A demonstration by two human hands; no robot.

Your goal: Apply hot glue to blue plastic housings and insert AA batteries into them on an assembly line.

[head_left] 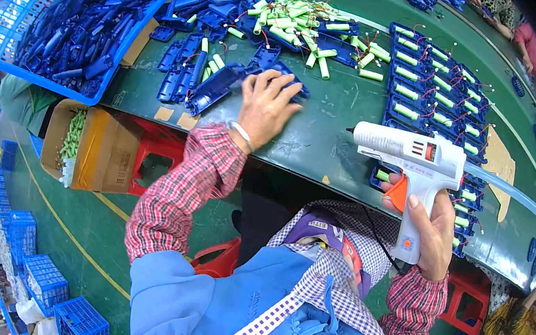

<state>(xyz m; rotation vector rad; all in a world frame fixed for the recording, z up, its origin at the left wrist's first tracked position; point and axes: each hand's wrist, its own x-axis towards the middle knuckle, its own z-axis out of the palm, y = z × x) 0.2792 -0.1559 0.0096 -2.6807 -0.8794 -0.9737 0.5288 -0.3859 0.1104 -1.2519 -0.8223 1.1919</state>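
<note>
The right hand (439, 228) firmly grasps a white glue gun (434, 168) (its trigger (396, 194) orange) over the front edge of a green table (328, 135), while the left hand (266, 110) lays bent fingers over a blue plastic case (300, 90), their grip impossible to tell, near green batteries (293, 20).

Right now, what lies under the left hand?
Part of a blue plastic casing shows past the left hand; whatever its palm and fingers cover cannot be seen.
</note>
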